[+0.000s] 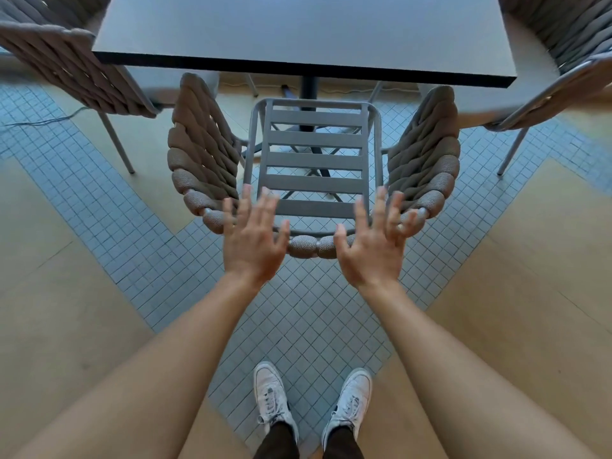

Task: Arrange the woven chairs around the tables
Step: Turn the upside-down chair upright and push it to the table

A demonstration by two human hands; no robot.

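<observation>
The worktop (304,31) is the big dark square at the top, and three chairs are near it. The middle chair (314,160) sits right in front of the worktop's near edge, with its slatted seat pointing in toward the worktop's post. Only the very front of the seat looks tucked under the edge; most of it is out in the open. Its woven back curves around on the side away from the worktop, nearest the person.

The left hand (251,240) and the right hand (371,250) are both up over that woven back. The fingers (243,202) on both hands are spread wide and are not holding anything. From above I cannot tell if the palms touch the top of the back or float just over it.

One more woven chair (66,61) is at the worktop's left side, and another chair (563,61) is at its right side. Both sit close against the worktop.

So I think this worktop is nearly done: it has chairs on three sides. The middle chair may need one more little push in, or it may be fine as it is. The far side of the worktop is out of sight, and so are any other tables, so I cannot say how much is left there
</observation>
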